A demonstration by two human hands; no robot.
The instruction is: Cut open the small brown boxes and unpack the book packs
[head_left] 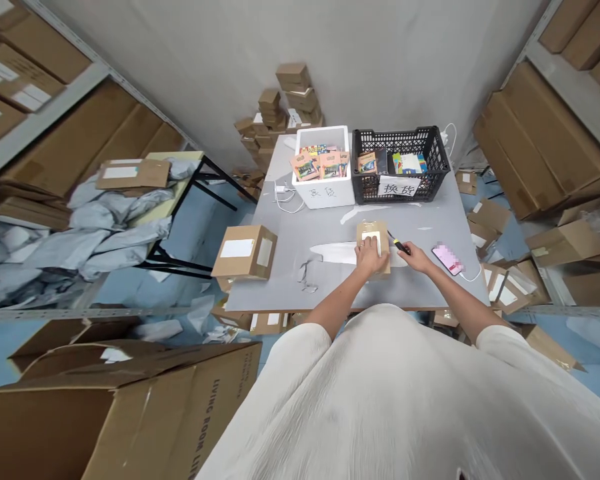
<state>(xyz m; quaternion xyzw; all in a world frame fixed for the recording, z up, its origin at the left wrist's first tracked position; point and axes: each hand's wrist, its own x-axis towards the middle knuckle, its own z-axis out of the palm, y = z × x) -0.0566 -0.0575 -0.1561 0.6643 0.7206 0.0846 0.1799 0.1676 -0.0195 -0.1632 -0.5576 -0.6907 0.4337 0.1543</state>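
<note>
A small cardboard box (pixel 384 232) with a white label on top lies on the grey table in front of me. My left hand (pixel 371 257) is over it, fingers bent and gripping it against the tabletop. My right hand (pixel 414 257) is closed round a black and yellow utility knife (pixel 401 247). The knife's blade end points up and left, close to the box's right edge. White paper (pixel 333 253) lies beside and partly under the box. The box's underside is hidden.
Behind are a white foam bin (pixel 325 194) of colourful packets and a black crate (pixel 403 189). A phone (pixel 448 259) lies right, near a cable. A larger carton (pixel 245 253) sits at the table's left edge. Shelves of cartons and grey parcels (pixel 125 223) flank the table (pixel 280 293).
</note>
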